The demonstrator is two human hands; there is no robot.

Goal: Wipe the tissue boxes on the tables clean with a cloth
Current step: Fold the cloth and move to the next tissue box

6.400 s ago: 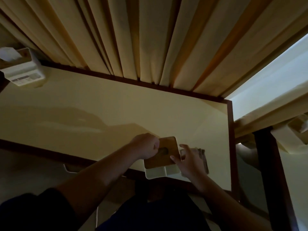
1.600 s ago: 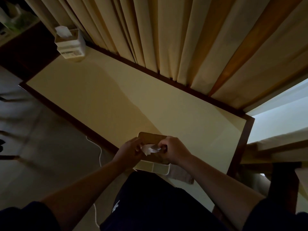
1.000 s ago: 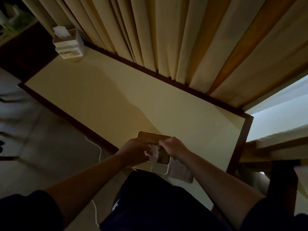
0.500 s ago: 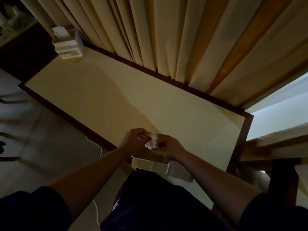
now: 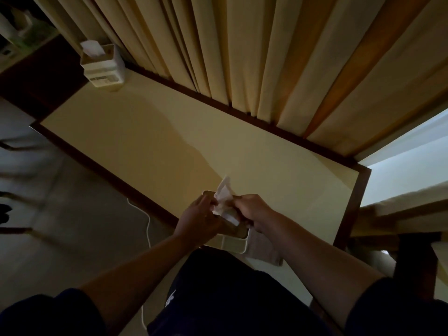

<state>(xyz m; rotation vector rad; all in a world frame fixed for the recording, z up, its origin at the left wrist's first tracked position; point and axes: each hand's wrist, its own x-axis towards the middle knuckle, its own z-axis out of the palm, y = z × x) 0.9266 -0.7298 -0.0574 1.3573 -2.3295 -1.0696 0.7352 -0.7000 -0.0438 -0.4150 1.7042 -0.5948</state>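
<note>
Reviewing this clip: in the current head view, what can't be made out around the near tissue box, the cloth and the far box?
- Near white tissue box with brown wooden lid: lid opening hidden by the left hand, right hand and white tissue.
- Grey cloth on the cream table: partly hidden by the right forearm.
- Far white tissue box: label print too small to read.
- Top-left shelf items: dark, cut by the edge.

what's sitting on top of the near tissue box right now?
Both hands: the left hand and right hand pinch a white tissue standing up over the wooden lid of the near tissue box. The hands cover the lid's slot. A cloth lies beside the box.
</note>
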